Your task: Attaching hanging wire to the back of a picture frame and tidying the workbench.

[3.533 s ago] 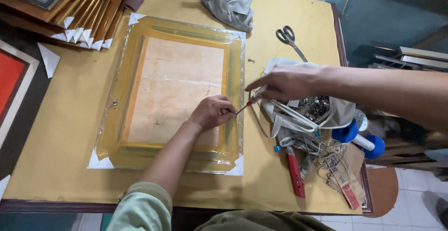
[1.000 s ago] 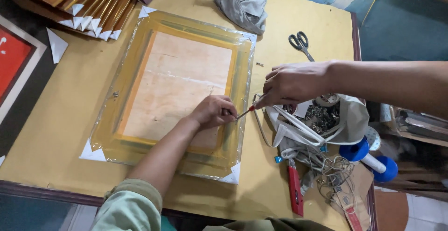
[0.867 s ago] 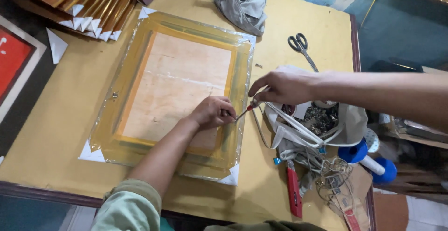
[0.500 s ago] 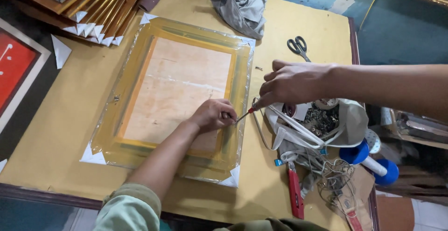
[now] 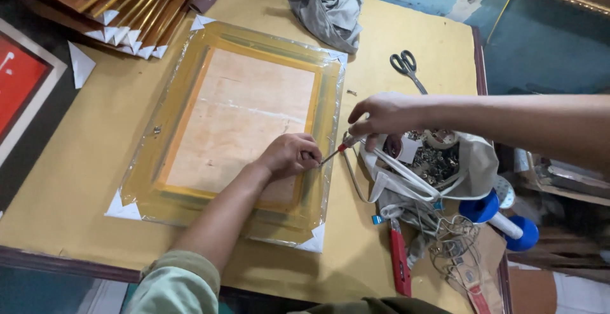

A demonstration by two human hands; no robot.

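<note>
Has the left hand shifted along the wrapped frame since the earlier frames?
No. The left hand remains at the wrapped frame's right inner edge, beside the screwdriver.

1 head view, steeply down, close

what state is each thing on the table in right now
picture frame: lying face down, wrapped in clear film, white corner guards on
screwdriver: held in right hand, tip at the frame's right edge
left hand: pressed on the frame by the tip
scissors: lying shut, untouched
white bag: open, small metal parts inside
grey cloth: crumpled
</note>
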